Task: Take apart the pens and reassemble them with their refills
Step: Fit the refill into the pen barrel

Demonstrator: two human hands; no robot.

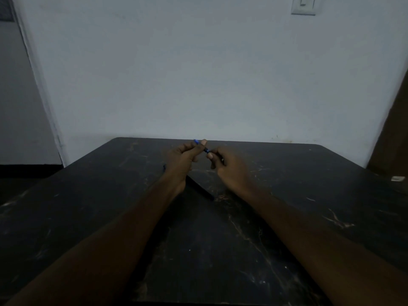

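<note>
Both bare forearms reach from the lower corners of the frame toward its middle, where the two hands meet above the far part of a dark, scratched, black-topped table (88, 195). The left hand (183, 157) is curled into a loose fist, thumb up, and its fingers (199, 149) are closed around a slim blue pen (206, 149). Only small parts of that pen show: a short blue tip sticking out past the thumb at the upper side of the fist, and a darker blue stub coming out on the right of the fist. The right hand (229, 164) sits just beside the left, palm turned down and inward, its thumb and forefinger pinched together at the stub end of the pen, the other fingers curled under. Whether the pen is still in one piece or already pulled into two parts cannot be told, the light being low and the piece so small. The pen is held in the air, clear of the table, near the table's far edge at the centre of the frame.

Just left of the left wrist a small blue bit (164, 167) lies on the table; what it is cannot be made out. At the right edge of the frame a small pale flat object (398, 178) rests on the table. Behind the table stands a plain pale wall (176, 74), with a white light switch plate (305, 4) at the upper right of the frame
</note>
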